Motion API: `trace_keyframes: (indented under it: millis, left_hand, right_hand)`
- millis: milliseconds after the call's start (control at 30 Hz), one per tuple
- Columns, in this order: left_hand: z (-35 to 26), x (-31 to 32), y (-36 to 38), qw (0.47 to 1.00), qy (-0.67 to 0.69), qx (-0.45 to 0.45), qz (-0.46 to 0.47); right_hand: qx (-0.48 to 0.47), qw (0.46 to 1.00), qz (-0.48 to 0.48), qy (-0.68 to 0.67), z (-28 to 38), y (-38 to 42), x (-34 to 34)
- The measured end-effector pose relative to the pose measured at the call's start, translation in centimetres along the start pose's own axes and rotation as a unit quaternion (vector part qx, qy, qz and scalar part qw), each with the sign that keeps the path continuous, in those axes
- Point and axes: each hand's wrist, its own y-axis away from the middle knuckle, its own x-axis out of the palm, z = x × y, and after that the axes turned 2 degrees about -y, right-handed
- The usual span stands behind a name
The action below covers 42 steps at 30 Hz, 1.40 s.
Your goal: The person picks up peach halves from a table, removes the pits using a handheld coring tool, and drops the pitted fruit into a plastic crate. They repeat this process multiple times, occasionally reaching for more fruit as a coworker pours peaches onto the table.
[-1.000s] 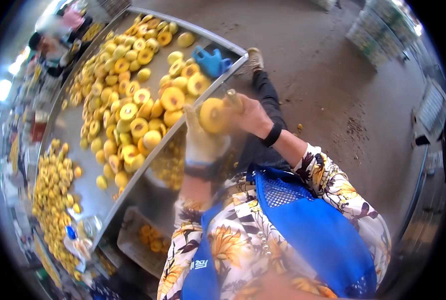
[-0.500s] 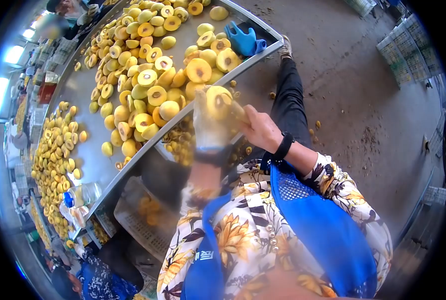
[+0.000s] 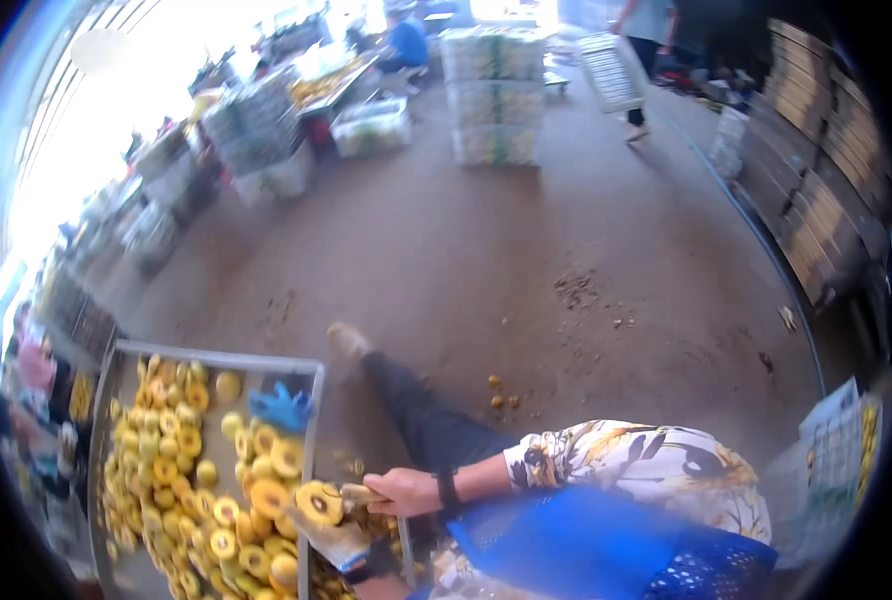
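Here, gloved left hand (image 3: pixel 336 546) around a halved yellow fruit (image 3: pixel 320 503), right hand (image 3: pixel 406 492) around a tool handle (image 3: pixel 362 494).

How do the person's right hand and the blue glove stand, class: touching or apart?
Apart. The head view shows the table's metal rim and some floor between the right hand and the blue glove.

The halved yellow round fruit (image 3: pixel 319 503) presents a smooth cut face. The grey rectangular table (image 3: pixel 221 354) has a smooth metal rim; the crumpled blue glove (image 3: pixel 281 408) appears to be rubber. The white floral-print sleeve (image 3: pixel 616 460) is cloth, and the brown floor (image 3: pixel 416 270) is matt.
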Motion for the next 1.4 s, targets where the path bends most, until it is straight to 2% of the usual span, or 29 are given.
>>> trace_keyframes:
  millis: [67,100,133,167,200,267,300,333,367,467,533,667,767,800,833,933,1133,1233,1333,1367,1400]
  left_hand:
    - [0.4,-2.5,-3.1,0.999,-0.032,-0.006,0.004]
    - [0.7,-2.5,-3.8,0.997,-0.071,-0.011,0.006]
    - [1.1,-2.8,-4.3,0.997,-0.016,-0.068,0.009]
    - [2.0,-2.3,-4.8,0.996,-0.070,0.037,0.048]
    - [2.6,-2.7,-5.0,0.991,-0.098,0.062,0.062]
    - [3.9,-3.3,-6.1,0.990,-0.096,0.049,0.089]
    - [4.4,-4.0,-6.0,0.993,-0.077,0.023,0.082]
    - [4.7,-4.8,-5.7,0.997,-0.045,-0.010,0.065]
    - [3.1,-3.8,-4.5,0.999,-0.003,-0.036,0.025]
    - [1.0,-3.8,-2.5,0.990,0.102,-0.064,-0.069]
    - [-0.2,-4.8,-1.3,0.991,0.059,-0.012,-0.119]
    - [-2.1,-7.1,1.3,0.979,0.076,0.031,-0.188]
    - [-1.5,-9.1,2.3,0.960,-0.086,0.141,-0.226]
    - [-3.6,-7.6,3.5,0.973,0.086,0.059,-0.208]
    - [-3.7,-6.7,3.9,0.964,0.069,0.075,-0.244]
    - [-3.9,-7.4,4.6,0.971,0.085,0.067,-0.213]
    - [-3.6,-6.7,4.4,0.960,0.082,0.126,-0.237]
    - [-3.7,-7.3,4.4,0.961,0.049,0.132,-0.237]
    - [-3.2,-9.7,4.5,0.977,-0.063,0.093,-0.181]
    - [-2.2,-11.8,3.6,0.959,-0.211,0.127,-0.139]
    - [-1.1,-14.0,2.7,0.915,-0.348,0.173,-0.109]
  right_hand:
    - [-0.012,0.999,-0.043,-0.001,-1.2,-1.7,1.5]
    - [0.025,0.999,-0.028,0.010,-1.5,-1.7,0.8]
    - [0.025,0.998,-0.050,0.015,-1.9,-1.8,0.5]
    - [0.025,0.997,-0.066,0.014,-2.1,-1.8,0.2]
    - [0.026,0.997,-0.071,0.005,-2.0,-1.7,0.4]
    - [0.032,0.997,-0.072,-0.007,-2.3,-2.1,1.1]
    - [0.008,0.996,-0.079,0.051,-2.6,-2.3,1.9]
    - [-0.021,0.996,-0.063,0.053,-3.8,-2.2,2.6]
    - [0.017,0.999,-0.013,0.049,-3.5,-2.3,3.3]
    - [-0.020,0.994,0.048,0.093,-3.2,-2.0,5.2]
    - [-0.023,0.998,0.042,0.031,-0.5,-2.2,5.6]
    - [-0.014,0.993,0.120,0.015,3.5,-1.7,6.6]
    - [-0.016,0.990,0.140,0.021,4.9,-1.5,7.6]
    - [-0.013,0.988,0.150,0.017,5.3,-1.5,7.8]
    - [-0.009,0.987,0.158,0.013,5.6,-1.5,7.7]
    - [-0.014,0.985,0.169,0.012,5.7,-1.4,8.4]
    - [-0.018,0.985,0.170,0.013,5.8,-0.9,9.0]
    - [-0.021,0.983,0.181,0.011,5.7,-0.5,9.7]
    - [-0.034,0.977,0.209,0.036,5.2,-0.2,10.0]
    - [-0.028,0.973,0.223,0.045,5.2,-0.3,9.9]
    - [-0.020,0.970,0.238,0.053,5.2,-0.2,9.8]
